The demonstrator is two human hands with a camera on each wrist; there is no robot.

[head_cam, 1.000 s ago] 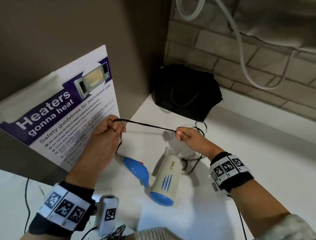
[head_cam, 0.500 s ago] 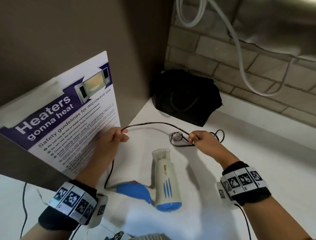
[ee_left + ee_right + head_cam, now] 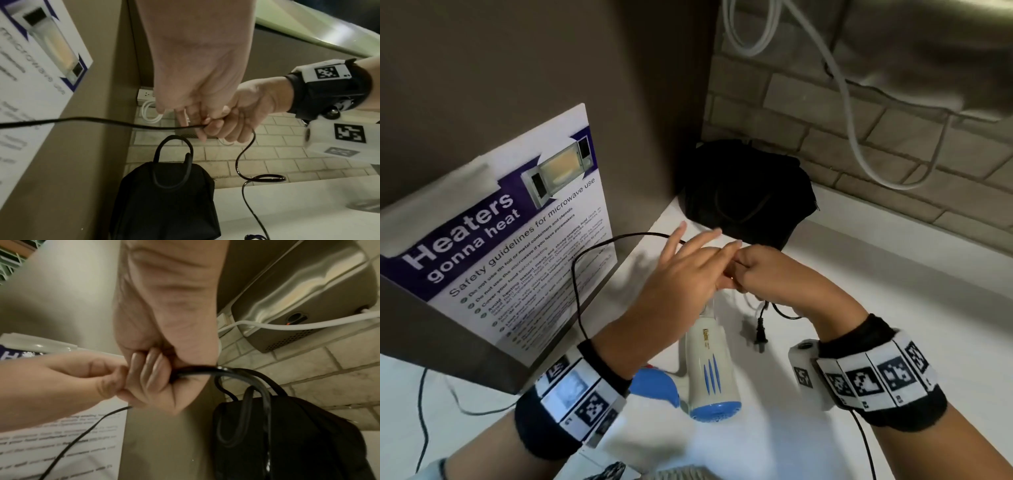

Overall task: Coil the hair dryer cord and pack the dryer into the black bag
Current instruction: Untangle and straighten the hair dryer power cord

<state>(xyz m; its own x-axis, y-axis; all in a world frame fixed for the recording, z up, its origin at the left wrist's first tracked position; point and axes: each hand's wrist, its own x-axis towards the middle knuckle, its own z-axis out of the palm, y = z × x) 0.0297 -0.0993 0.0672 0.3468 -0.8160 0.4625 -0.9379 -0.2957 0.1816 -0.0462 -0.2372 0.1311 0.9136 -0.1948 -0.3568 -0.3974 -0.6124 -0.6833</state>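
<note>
Left hand has swung over to meet right hand above the dryer; right hand clenches several cord loops, left hand's fingers are splayed, its grip unclear; coiling is partway, slack remains, and the dryer lies on the counter, outside the bag.

The dryer is white, blue-striped; the bag black.
</note>
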